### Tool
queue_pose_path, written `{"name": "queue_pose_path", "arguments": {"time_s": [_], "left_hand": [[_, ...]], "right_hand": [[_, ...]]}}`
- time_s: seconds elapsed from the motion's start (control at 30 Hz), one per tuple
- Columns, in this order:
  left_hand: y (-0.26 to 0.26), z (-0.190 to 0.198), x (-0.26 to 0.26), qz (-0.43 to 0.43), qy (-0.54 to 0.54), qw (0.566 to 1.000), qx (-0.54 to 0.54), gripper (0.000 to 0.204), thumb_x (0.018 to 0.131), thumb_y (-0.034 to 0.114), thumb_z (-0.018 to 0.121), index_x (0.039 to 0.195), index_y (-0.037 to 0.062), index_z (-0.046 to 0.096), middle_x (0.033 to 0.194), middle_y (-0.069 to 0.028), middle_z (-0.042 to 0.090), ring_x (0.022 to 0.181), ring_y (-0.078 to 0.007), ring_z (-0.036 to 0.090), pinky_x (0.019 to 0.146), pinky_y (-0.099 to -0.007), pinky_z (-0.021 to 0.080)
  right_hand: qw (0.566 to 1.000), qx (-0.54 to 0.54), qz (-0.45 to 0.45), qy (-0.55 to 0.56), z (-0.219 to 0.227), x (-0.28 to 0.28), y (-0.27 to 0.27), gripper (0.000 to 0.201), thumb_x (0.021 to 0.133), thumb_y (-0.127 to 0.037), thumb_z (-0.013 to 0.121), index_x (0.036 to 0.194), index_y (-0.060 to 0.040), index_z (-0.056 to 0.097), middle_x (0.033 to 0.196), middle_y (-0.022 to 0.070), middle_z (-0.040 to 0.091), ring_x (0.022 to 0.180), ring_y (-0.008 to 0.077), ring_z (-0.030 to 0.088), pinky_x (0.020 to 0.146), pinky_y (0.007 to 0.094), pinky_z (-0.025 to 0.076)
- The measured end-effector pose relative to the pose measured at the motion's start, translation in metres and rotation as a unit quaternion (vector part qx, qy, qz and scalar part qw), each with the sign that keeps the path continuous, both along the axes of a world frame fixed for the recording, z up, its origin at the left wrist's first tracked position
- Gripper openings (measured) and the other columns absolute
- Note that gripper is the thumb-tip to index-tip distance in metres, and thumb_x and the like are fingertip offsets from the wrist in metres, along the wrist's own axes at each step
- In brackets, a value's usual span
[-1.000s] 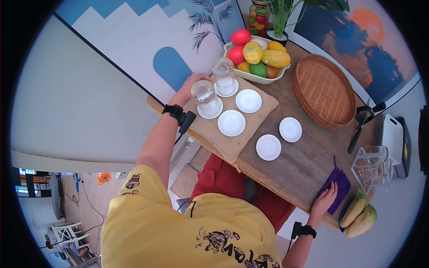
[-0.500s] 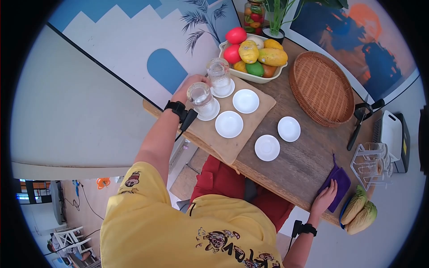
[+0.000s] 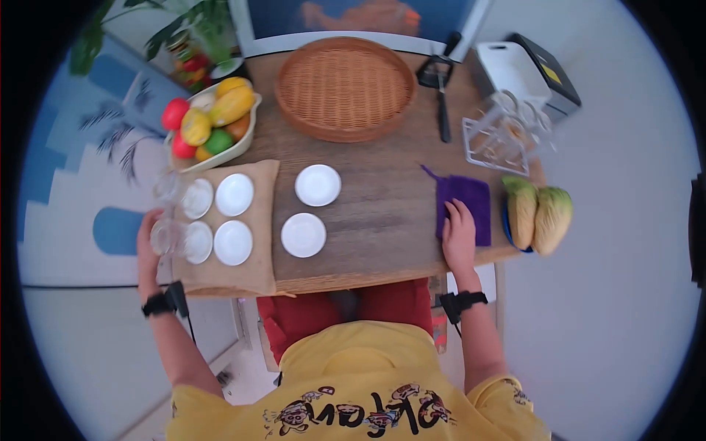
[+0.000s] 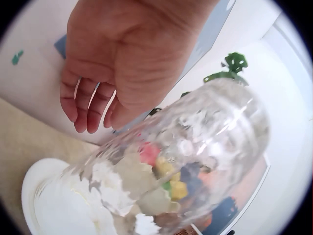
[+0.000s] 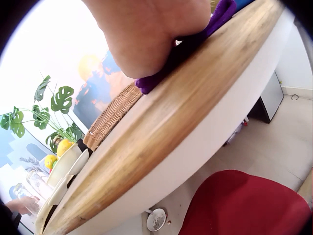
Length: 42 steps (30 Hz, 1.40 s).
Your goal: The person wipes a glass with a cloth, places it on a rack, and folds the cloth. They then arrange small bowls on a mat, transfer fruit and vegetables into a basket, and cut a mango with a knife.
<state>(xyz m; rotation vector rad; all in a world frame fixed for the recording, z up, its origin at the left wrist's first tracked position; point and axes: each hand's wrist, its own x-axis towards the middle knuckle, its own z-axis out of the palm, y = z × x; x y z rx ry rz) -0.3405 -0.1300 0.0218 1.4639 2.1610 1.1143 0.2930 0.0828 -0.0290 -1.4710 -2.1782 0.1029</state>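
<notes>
Two clear glasses stand on white saucers at the left end of a tan cloth (image 3: 263, 220). My left hand (image 3: 147, 242) is beside the nearer glass (image 3: 166, 237), on its outer side. In the left wrist view the fingers (image 4: 93, 105) hang loosely bent, with nothing in them, and the glass (image 4: 220, 132) rises from its saucer (image 4: 46, 171). The farther glass (image 3: 169, 187) is just behind. Two bare saucers, one far (image 3: 234, 194) and one near (image 3: 233, 242), sit on the cloth too. My right hand (image 3: 460, 239) rests with fingers extended on a folded purple cloth (image 3: 474, 202).
Two more saucers (image 3: 318, 185) sit on the bare wood. Behind are a fruit basket (image 3: 239, 147), a round wicker tray (image 3: 346, 88) and a black-handled utensil (image 3: 443, 117). At right stand a rack of glasses (image 3: 500, 165) and cabbages (image 3: 551, 220). The table edge (image 3: 368, 283) runs in front.
The head view has swung round to the right, so everything sits differently in it. My left hand stays by the nearer glass and my right hand stays on the purple cloth.
</notes>
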Motion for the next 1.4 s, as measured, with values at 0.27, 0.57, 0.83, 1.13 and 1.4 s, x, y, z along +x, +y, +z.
{"name": "queue_pose_path", "arguments": {"time_s": [0.27, 0.57, 0.83, 1.13, 1.4], "left_hand": [[-0.066, 0.052, 0.056, 0.284, 0.094, 0.936, 0.186, 0.026, 0.101, 0.009, 0.057, 0.125, 0.0014, 0.058, 0.099, -0.0036, 0.060, 0.088, -0.0120, 0.057, 0.077, -0.0254, 0.047], [0.006, 0.018, 0.285, -0.172, 0.117, 0.978, -0.007, 0.035, 0.086, 0.006, 0.067, 0.120, 0.0043, 0.061, 0.117, -0.0151, 0.062, 0.107, -0.0347, 0.060, 0.093, -0.0441, 0.048], [0.041, -0.001, 0.349, -0.361, 0.143, 0.918, -0.075, 0.058, 0.078, 0.013, 0.076, 0.132, 0.0107, 0.057, 0.143, -0.0106, 0.049, 0.138, -0.0322, 0.042, 0.112, -0.0443, 0.039], [0.042, -0.010, 0.348, -0.368, 0.191, 0.907, -0.076, 0.058, 0.081, 0.008, 0.071, 0.136, 0.0126, 0.056, 0.147, -0.0079, 0.050, 0.137, -0.0304, 0.044, 0.112, -0.0436, 0.040], [0.044, -0.012, 0.347, -0.370, 0.167, 0.909, -0.089, 0.059, 0.082, 0.010, 0.071, 0.138, 0.0140, 0.055, 0.148, -0.0071, 0.049, 0.138, -0.0293, 0.043, 0.114, -0.0449, 0.037]], "right_hand": [[0.971, -0.097, -0.055, 0.213, 0.060, 0.042, 0.062, 0.026, 0.094, -0.009, 0.064, 0.119, -0.0024, 0.064, 0.109, 0.0120, 0.071, 0.097, 0.0213, 0.068, 0.085, 0.0334, 0.053], [0.961, 0.073, -0.167, 0.206, 0.172, 0.132, 0.222, 0.031, 0.088, -0.013, 0.067, 0.118, -0.0045, 0.063, 0.108, 0.0133, 0.070, 0.093, 0.0240, 0.068, 0.083, 0.0355, 0.054], [0.980, 0.053, -0.165, -0.094, 0.140, 0.198, 0.299, 0.067, 0.079, -0.021, 0.077, 0.140, -0.0123, 0.051, 0.126, 0.0222, 0.062, 0.117, 0.0400, 0.059, 0.099, 0.0471, 0.049], [0.975, -0.014, -0.155, -0.156, 0.121, 0.196, 0.328, 0.075, 0.078, -0.029, 0.078, 0.145, -0.0332, 0.046, 0.134, 0.0156, 0.058, 0.127, 0.0374, 0.053, 0.103, 0.0562, 0.043], [0.970, -0.042, -0.203, -0.129, 0.126, 0.180, 0.319, 0.062, 0.080, -0.034, 0.075, 0.138, -0.0330, 0.052, 0.132, 0.0113, 0.061, 0.124, 0.0346, 0.057, 0.098, 0.0700, 0.037]]}}
